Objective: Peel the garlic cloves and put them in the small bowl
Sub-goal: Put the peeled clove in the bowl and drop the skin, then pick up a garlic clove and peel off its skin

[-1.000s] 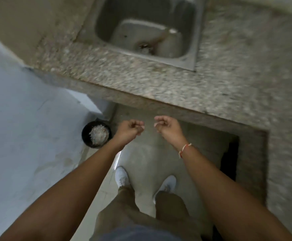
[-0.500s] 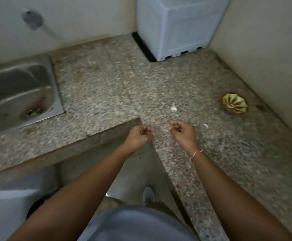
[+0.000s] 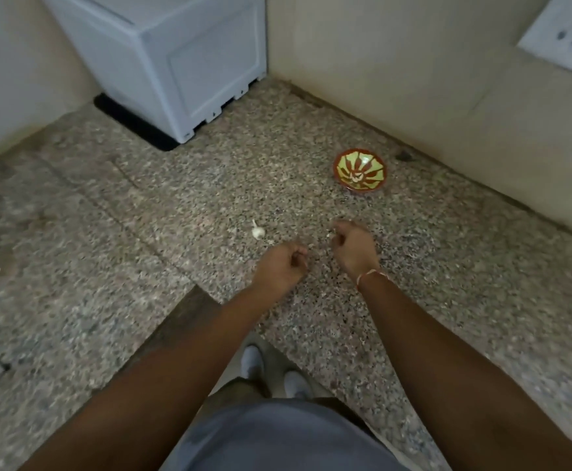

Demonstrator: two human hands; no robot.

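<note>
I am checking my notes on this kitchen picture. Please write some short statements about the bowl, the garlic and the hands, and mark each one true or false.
1. The small bowl stands on the counter near the wall. True.
2. A garlic clove lies inside the bowl. False: it lies on the counter, left of the bowl and apart from it.
3. The right hand wears a thread band at the wrist. True.
4. The left hand rests on the white appliance. False: it is over the counter, far from the appliance.
5. Both hands have straight fingers. False: both have curled fingers.
</note>
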